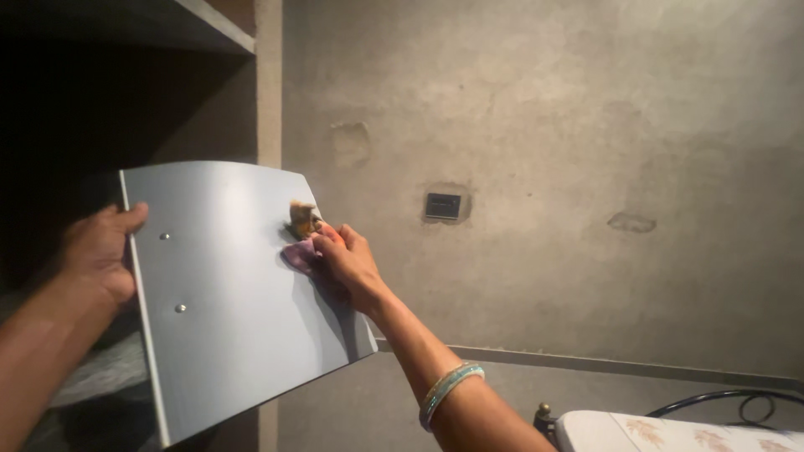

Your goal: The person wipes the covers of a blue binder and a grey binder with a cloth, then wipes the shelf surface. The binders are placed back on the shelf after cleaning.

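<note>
Cabinet door [234, 293], grey, swung open beside dark shelf recess [67, 125]: wiping step underway, by look. Your left hand [100, 255] clamps door's edge, thumb over front. Your right hand [347, 264] presses bunched cloth [303, 234] against panel. Next stroke needs steady bracing, even pressure.

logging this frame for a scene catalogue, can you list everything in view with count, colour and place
cabinet door: 1, glossy grey, centre left, swung open
screws: 2, silver, near the door's left edge
cloth: 1, orange and purple, pressed on the door
wall: 1, grey concrete, behind
switch plate: 1, dark, recessed in the wall
cushion: 1, white with leaf print, bottom right
bangle: 1, pale blue-green, right wrist
left hand: grips the door's left edge
right hand: holds the cloth
</note>
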